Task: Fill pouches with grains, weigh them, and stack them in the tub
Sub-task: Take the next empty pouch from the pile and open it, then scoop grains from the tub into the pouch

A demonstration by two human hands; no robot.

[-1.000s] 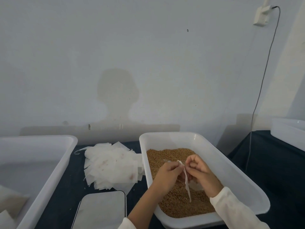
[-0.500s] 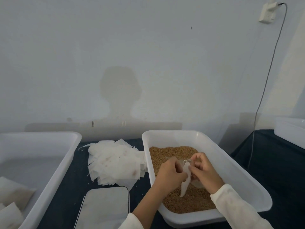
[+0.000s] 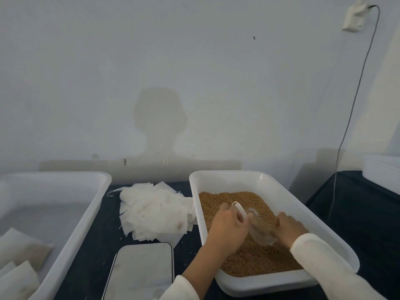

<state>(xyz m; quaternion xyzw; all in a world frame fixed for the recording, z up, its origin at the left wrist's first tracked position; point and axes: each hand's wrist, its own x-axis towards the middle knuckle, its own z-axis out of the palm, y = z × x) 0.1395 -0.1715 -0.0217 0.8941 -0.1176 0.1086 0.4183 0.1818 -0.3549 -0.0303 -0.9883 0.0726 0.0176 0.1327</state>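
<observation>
**A:** Head view had the left hand (image 3: 227,221) pinching the mouth of a pouch (image 3: 239,207) over the grains (image 3: 249,256) in the white tray (image 3: 281,191). The right hand (image 3: 289,227) gripped a clear scoop (image 3: 260,229) tilted toward it.

**B:** Good form meant holding that mouth wide and tipping slowly, low over the tray.

**A:** Agreed. Motion blur hid the right fingers, and I couldn't tell how full the pouch was. Filled pouches (image 3: 19,256) in the tub (image 3: 91,204) were cut off at left.
</observation>
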